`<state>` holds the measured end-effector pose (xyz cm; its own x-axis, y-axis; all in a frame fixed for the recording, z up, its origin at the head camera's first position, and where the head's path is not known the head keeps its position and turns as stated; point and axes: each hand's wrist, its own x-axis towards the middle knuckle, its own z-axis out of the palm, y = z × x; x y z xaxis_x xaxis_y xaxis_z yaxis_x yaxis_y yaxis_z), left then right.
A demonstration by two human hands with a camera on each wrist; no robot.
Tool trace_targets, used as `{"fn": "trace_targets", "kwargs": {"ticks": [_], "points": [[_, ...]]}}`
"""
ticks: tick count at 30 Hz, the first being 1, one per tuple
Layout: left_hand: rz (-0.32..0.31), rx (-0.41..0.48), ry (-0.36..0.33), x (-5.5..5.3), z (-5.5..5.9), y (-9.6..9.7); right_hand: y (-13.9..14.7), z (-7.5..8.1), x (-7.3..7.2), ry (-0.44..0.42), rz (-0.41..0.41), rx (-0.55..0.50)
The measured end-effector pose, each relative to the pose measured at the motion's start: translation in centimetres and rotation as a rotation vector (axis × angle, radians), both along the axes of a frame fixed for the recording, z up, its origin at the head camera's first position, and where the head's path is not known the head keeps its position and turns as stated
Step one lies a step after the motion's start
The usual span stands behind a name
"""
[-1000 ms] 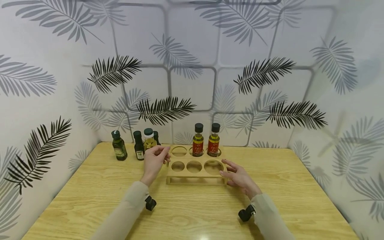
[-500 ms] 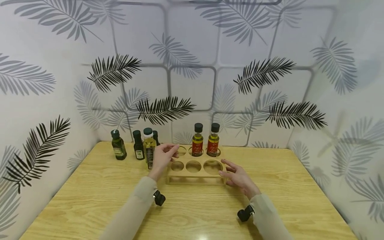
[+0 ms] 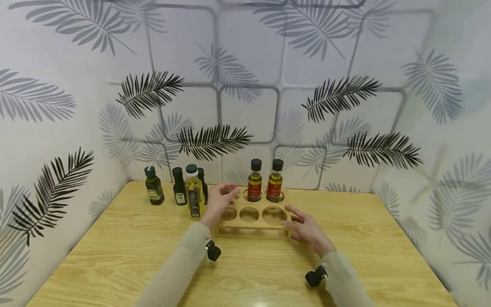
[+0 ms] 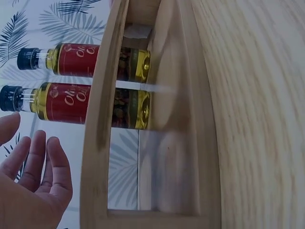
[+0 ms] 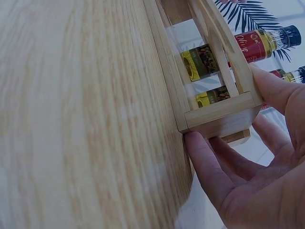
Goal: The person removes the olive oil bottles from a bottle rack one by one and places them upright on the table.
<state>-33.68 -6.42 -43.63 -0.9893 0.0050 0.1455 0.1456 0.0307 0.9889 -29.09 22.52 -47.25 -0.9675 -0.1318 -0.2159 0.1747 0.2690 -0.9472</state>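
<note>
A light wooden bottle rack (image 3: 249, 226) with two stepped rows of round holes stands on the table. Two red-labelled olive oil bottles, the left one (image 3: 255, 187) and the right one (image 3: 274, 187), stand upright in its back row. My left hand (image 3: 218, 202) hovers over the rack's left end, fingers loosely bent, holding nothing. In the left wrist view its fingers (image 4: 35, 167) are beside the bottles, apart from them. My right hand (image 3: 308, 230) grips the rack's right end. The right wrist view shows its thumb (image 5: 271, 86) at the upper board and a fingertip at the lower corner.
Left of the rack stands a clear oil bottle (image 3: 194, 198) with a green cap and yellow oil. Dark bottles (image 3: 179, 187) stand behind it, one partly hidden. A green bottle (image 3: 154, 187) is farther left. Patterned walls border the wooden table (image 3: 261, 273).
My left hand has moved right, from in front of the clear oil bottle to above the rack, uncovering that bottle. The right hand stays at the rack's right end.
</note>
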Motion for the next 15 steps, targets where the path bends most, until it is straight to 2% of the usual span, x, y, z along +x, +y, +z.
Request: {"fn": "trace_targets", "kwargs": {"ticks": [4, 12, 15], "points": [[0.006, 0.007, -0.008, -0.3, 0.1, 0.8, 0.0, 0.0, 0.1, 0.007, -0.003, 0.002], [0.031, 0.049, -0.078, -1.1, 0.2, 2.1, 0.1, 0.2, 0.2, 0.009, -0.003, -0.005], [0.034, 0.053, -0.08, -1.4, 0.2, 2.5, 0.0, 0.2, 0.2, 0.009, 0.001, -0.01]]}}
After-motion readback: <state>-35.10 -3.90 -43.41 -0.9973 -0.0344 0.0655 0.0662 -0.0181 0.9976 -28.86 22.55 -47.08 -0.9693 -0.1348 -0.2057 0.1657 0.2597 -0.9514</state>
